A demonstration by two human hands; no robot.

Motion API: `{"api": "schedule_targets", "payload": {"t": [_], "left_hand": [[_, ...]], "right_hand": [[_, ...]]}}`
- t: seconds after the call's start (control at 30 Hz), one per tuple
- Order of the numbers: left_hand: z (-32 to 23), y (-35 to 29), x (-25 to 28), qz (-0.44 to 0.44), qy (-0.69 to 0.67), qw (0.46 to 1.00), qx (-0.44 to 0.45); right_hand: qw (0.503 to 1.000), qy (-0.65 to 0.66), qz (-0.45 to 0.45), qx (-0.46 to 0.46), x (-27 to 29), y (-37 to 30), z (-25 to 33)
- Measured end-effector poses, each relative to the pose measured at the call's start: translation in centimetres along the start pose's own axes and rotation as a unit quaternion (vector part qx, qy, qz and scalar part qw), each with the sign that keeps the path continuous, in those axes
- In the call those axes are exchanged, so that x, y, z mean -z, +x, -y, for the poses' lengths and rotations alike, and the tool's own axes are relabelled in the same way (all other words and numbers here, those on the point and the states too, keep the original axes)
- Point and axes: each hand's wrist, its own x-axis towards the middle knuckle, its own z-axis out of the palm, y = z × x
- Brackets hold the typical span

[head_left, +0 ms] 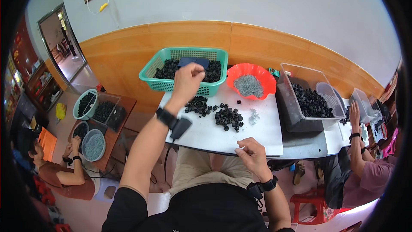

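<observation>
Small blk pcs (228, 117) are lying in two loose piles on the counter (302, 149), w/ lots more filling the green basket (210, 89) behind; progress is looking partway, both piles + a few gray bits (254, 117) are waiting out, can't tell which pcs are done. L hand (188, 80) is hovering over basket's front, R hand (254, 154) by counter's near edge, both w/ fingers bending nearly closed, can't tell if gripping anything. Red bowl (272, 87) is holding more gray bits beside basket.

Sm. workshop rm: seated ppl (68, 176) at tables (262, 137) w/ green basket (211, 89) & clear bins (302, 75) of blk pcs (311, 102).
</observation>
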Motion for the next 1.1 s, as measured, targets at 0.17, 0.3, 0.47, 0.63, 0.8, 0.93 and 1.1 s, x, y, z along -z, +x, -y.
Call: {"api": "schedule_targets", "payload": {"t": [0.17, 0.3, 0.47, 0.63, 0.8, 0.93, 1.1], "left_hand": [[2.7, 0.9, -0.6, -0.005, 0.106, 0.994, -0.042], [2.0, -4.8, -2.4, -0.031, 0.092, 0.976, -0.193], [-0.2, -10.5, -4.3, 0.113, 0.024, 0.985, -0.128], [0.0, -11.9, -5.7, 0.181, 0.04, 0.969, -0.163], [0.2, -12.8, -6.4, 0.179, 0.079, 0.957, -0.216], [-1.7, -13.3, -7.1, 0.158, 0.052, 0.956, -0.24], [-1.8, -13.7, -7.9, 0.185, 0.053, 0.951, -0.244]], "right_hand": [[0.997, 0.054, -0.03, -0.048, 0.3, 0.2, -2.0], [0.992, 0.1, -0.038, -0.067, 0.4, 0.3, -2.2], [0.991, 0.108, -0.028, -0.074, 0.7, 0.3, -1.9], [0.988, 0.122, -0.025, -0.093, 0.8, 0.3, -1.7], [0.985, 0.132, -0.02, -0.105, 0.9, 0.4, -1.8], [0.983, 0.144, -0.026, -0.11, 0.9, 0.6, -1.7], [0.981, 0.157, -0.03, -0.106, 0.8, 0.5, -1.7]]}}
